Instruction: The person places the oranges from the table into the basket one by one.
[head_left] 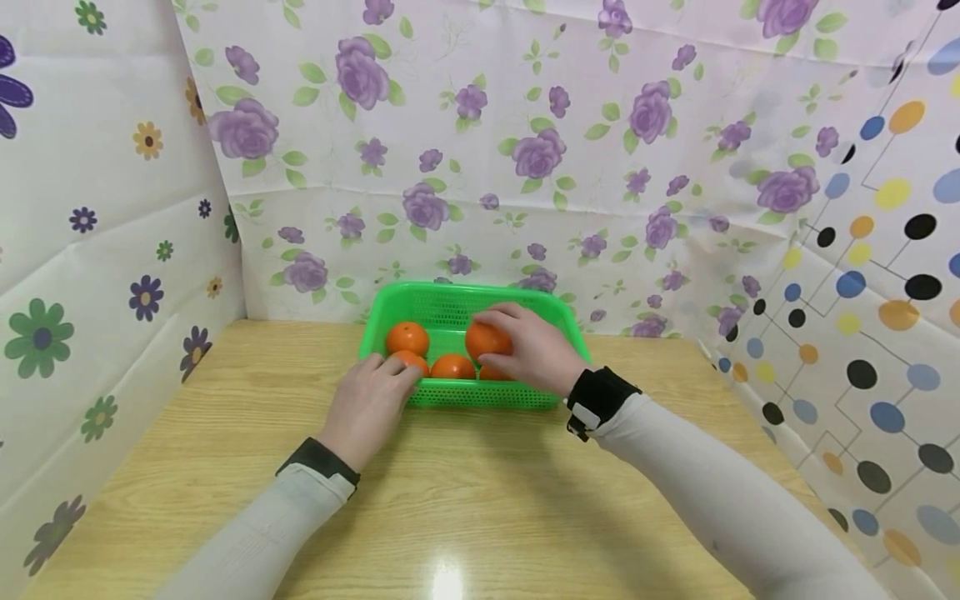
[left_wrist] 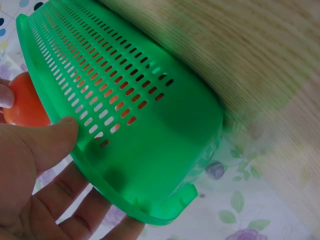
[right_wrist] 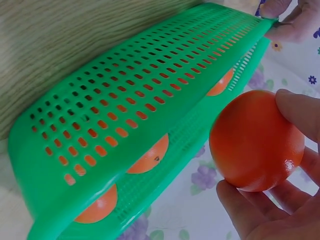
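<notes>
A green perforated plastic basket (head_left: 487,395) stands on the table and holds several oranges. My left hand (head_left: 369,410) grips its near left rim; in the left wrist view the thumb (left_wrist: 60,142) lies on the outer side and the other fingers pass behind the rim. My right hand (head_left: 542,350) holds a shiny orange (right_wrist: 256,141) between thumb and fingers, above the right half of the basket. Below it, another orange (head_left: 453,367) sits along the near wall. One more orange (head_left: 407,340) lies at the left end, and one beside my left fingers is partly hidden.
The wooden table (head_left: 450,500) reaches back to a flowered cloth backdrop (head_left: 465,167) right behind the basket. Patterned cloth walls rise on the left and right sides.
</notes>
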